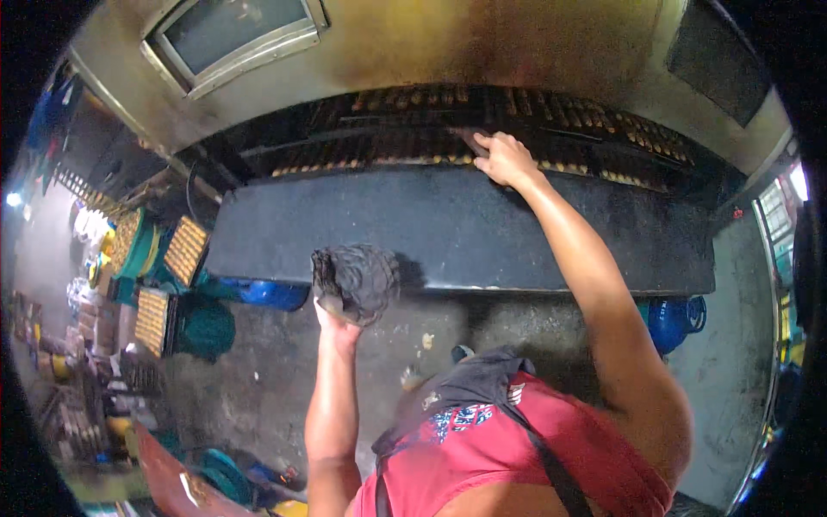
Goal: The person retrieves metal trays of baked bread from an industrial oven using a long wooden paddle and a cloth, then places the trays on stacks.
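Grey cloth (363, 277) fills left hand (337, 318); right hand (510, 162), grip unclear, beside far rolls (396, 157): likely handling them, next needing steady hold.

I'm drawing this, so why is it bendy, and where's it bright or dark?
Head view: the fisheye lens curves the dark opening and blackens corners; head view: a shadow lies beside the grey cloth in the left hand, light gleams on the ledge's front edge; head view: the brown rows beyond the right hand look murky.

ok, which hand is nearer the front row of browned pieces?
Right. The right hand is at the edge of the front row of browned pieces; the left hand is farther back, toward the body, holding a grey cloth.
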Available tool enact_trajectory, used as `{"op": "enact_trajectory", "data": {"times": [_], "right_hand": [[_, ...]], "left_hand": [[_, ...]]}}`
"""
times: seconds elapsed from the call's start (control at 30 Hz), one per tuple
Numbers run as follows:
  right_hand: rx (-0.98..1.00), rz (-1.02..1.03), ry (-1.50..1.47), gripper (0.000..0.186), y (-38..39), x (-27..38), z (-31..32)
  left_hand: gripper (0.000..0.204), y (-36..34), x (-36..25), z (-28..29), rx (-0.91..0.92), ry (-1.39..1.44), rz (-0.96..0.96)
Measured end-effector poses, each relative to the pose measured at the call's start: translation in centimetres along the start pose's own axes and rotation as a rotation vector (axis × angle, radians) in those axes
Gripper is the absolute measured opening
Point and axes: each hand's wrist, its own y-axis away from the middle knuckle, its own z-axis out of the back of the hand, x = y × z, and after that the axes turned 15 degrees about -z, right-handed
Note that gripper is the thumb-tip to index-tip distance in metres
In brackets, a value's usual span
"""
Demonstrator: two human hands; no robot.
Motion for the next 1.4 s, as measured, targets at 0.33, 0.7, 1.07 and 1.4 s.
{"op": "enact_trajectory", "data": {"times": [0.33,0.7,1.07,1.4], "right_hand": [[-0.001,0.047,0.002,0.058,17.1,3.4,8.0],[0.238,-0.347,-0.420,0.064,39.0,-9.2,10.9],[0.377,-0.230,-0.514,0.058,37.5,-19.7,7.6],[0.118,0.280,-0.091,0.048,23.8,-0.5,-5.4]], "left_hand": [[0.053,-21.2,-0.3,-4.7,0.093,-0.215,-0.034],[0.030,-35.1,11.3,-13.5,-0.485,-0.646,-0.211],[0.051,-1.5,11.4,-3.2,0.040,-0.601,0.010],[0.062,7.8,4.6,1.4,-0.136,0.155,-0.121]]}}
